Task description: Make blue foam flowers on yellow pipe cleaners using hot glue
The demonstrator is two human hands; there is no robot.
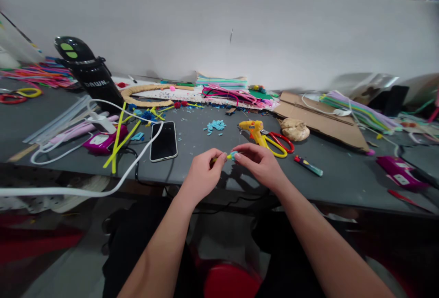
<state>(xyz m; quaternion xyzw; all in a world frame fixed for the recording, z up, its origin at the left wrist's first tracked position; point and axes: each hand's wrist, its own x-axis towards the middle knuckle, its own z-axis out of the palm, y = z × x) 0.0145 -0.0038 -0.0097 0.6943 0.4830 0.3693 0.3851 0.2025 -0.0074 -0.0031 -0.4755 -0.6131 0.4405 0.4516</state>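
Note:
Between my two hands, near the front edge of the grey table, is a small craft piece with a yellow-green stem and a light blue end. My left hand pinches the yellow-green stem between thumb and fingers. At the light blue end, the thumb and fingers of my right hand are closed on the piece. A pile of light blue bits lies on the table beyond my hands. Just past my right hand lie a yellow glue gun and scissors with red and yellow handles.
On the left are a phone, a black bottle, yellow-green strips, a purple power strip and a white cable arching over the edge. A utility knife, cardboard and another purple power strip lie right.

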